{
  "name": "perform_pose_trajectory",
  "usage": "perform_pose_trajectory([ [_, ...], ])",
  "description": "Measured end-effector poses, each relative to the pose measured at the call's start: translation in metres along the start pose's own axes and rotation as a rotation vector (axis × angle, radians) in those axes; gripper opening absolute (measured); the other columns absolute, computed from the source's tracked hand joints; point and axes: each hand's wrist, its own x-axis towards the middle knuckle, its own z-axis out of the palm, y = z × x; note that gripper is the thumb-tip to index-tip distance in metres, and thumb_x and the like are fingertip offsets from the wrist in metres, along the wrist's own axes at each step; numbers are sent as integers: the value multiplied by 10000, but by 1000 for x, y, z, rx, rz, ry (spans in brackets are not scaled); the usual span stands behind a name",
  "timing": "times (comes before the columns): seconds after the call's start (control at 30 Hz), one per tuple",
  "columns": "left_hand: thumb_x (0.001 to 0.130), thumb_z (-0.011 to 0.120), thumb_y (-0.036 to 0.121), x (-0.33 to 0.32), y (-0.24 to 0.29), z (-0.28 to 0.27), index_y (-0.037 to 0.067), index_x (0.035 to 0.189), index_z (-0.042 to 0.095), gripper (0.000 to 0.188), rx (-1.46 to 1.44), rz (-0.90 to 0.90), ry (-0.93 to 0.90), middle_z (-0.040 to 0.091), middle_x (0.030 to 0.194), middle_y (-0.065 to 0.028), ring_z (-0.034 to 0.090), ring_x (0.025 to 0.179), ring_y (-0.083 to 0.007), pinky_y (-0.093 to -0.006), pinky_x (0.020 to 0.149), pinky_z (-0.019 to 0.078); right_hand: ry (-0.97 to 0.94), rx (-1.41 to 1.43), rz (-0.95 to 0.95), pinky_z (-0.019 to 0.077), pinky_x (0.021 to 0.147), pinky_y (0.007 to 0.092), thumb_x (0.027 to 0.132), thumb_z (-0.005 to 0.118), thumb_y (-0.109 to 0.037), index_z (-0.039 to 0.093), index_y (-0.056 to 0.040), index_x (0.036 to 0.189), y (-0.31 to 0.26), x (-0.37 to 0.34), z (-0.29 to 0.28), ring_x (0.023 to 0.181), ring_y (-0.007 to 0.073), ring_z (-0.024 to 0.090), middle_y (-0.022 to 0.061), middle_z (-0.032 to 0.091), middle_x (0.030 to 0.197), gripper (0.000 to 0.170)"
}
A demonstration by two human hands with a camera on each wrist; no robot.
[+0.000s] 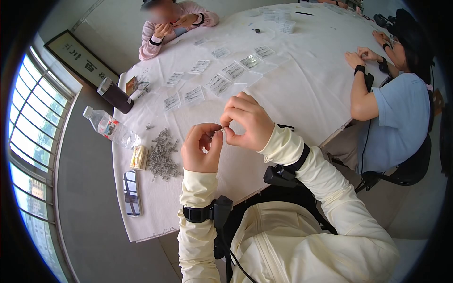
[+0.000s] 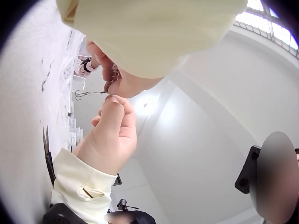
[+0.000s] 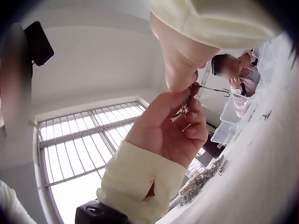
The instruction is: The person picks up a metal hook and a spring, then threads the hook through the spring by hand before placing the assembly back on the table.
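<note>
My left hand (image 1: 202,147) and right hand (image 1: 247,123) meet fingertip to fingertip above the table, thumbs and forefingers pinching. A thin metal fish hook (image 2: 84,94) with several curved points sticks out from between the fingertips in the left wrist view. In the right wrist view, a small wire coil spring (image 3: 185,103) lies within the left fingers, partly hidden by them. The joining point of hook and spring is covered by fingertips. Beside the left hand, a heap of similar springs (image 1: 164,158) lies on the white cloth.
Clear plastic boxes (image 1: 194,94) with hooks stand in rows ahead. At left are a phone (image 1: 132,193), a small packet (image 1: 138,157), a water bottle (image 1: 111,127) and a dark flask (image 1: 114,95). A pointed tool (image 2: 49,158) lies near the right forearm. Other people sit around the table.
</note>
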Motion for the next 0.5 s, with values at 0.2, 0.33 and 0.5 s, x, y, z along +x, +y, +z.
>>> perform_pose_trajectory([
  [0.2, 950, 633, 13, 0, -1, -1, -35, 1021, 655, 89, -11, -14, -9, 631, 851, 16, 519, 739, -28, -189, 658, 426, -28, 142, 105, 461, 768, 340, 690, 683, 6, 584, -70, 791, 1, -1, -1, 827, 227, 544, 34, 569, 843, 160],
  [0.33, 963, 622, 32, -1, 6, -6, -35, 1018, 647, 91, -124, -79, -29, 618, 868, 23, 513, 761, -28, -184, 671, 412, -14, 246, 211, 474, 762, 336, 729, 706, -12, 620, -60, 808, 1, -1, -2, 829, 212, 565, 37, 578, 837, 126],
  [0.5, 973, 607, 39, -1, 7, -8, -20, 1027, 641, 87, -296, -114, -53, 590, 900, 42, 492, 792, -23, -178, 693, 391, -9, 269, 190, 479, 761, 340, 754, 731, -36, 670, -68, 829, -4, 1, -5, 833, 208, 571, 33, 591, 842, 101],
])
